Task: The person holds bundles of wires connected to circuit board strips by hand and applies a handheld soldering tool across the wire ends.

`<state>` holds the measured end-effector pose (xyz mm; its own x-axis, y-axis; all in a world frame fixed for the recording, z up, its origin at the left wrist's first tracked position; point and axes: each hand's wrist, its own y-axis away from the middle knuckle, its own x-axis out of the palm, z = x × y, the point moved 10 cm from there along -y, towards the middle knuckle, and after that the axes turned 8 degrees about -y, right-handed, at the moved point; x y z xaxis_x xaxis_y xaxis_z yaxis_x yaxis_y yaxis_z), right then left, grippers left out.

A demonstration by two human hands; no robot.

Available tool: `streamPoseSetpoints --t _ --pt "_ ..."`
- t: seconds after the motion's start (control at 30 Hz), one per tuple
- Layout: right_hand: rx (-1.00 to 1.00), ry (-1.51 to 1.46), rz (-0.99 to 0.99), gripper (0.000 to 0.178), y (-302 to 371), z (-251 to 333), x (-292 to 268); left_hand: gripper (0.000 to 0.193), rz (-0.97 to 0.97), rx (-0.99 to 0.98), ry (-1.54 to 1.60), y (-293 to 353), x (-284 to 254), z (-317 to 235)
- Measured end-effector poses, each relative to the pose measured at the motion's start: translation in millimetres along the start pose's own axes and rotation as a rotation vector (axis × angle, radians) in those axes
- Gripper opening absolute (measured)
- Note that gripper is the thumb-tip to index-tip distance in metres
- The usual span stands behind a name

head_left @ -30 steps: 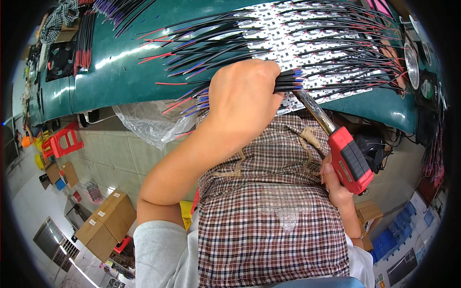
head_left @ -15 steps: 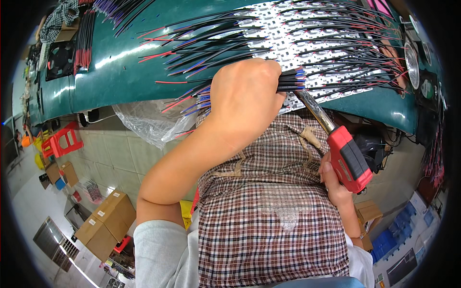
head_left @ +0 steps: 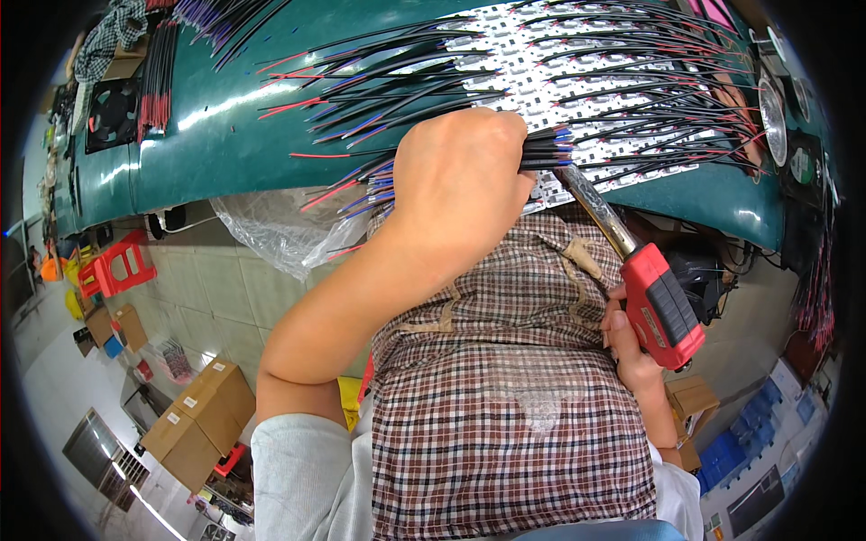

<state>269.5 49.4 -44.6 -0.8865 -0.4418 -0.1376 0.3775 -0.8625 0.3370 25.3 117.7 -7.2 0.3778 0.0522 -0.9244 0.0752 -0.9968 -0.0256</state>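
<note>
My left hand point(head_left: 460, 167), closed in a fist, grips a bundle of black-sleeved wires point(head_left: 547, 149) at the table's near edge. Blue and red tips show at the bundle's right end, and loose red, blue and black ends stick out left of the fist. Lower right, my right hand point(head_left: 634, 353) is closed on the red-and-black handle of a hot-air gun point(head_left: 661, 309); most of its fingers are hidden behind it. The gun's metal tube slants up left, its tip just below the bundle's right end. White circuit boards point(head_left: 519, 50) with black wires lie beyond.
The green table point(head_left: 225, 153) holds more wire bundles point(head_left: 159, 81) and a black fan point(head_left: 113, 115) at the left. Round metal dishes point(head_left: 773, 122) stand at the right. A clear plastic bag point(head_left: 271, 225) hangs at the near edge; cardboard boxes point(head_left: 200, 410) sit lower left.
The hot-air gun and my right hand have shifted slightly right and down. My left hand and the wire bundle stay nearly still.
</note>
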Motion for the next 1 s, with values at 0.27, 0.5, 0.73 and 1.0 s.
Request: streamPoseSetpoints --t 0.27,0.5,0.73,1.0 --pt "-0.012 -0.048 0.071 0.014 -2 0 2 0.016 0.064 0.043 0.068 -7 5 9" --pt "0.069 -0.033 0.022 0.009 -2 -1 3 0.014 0.045 0.085 0.043 -6 2 -1" --pt "-0.009 0.057 0.071 0.009 -5 6 7 0.015 0.068 0.118 -0.015 -8 2 -7" --pt "-0.033 -0.071 0.006 0.006 -2 17 0 0.016 0.086 0.116 -0.041 -8 3 -8"
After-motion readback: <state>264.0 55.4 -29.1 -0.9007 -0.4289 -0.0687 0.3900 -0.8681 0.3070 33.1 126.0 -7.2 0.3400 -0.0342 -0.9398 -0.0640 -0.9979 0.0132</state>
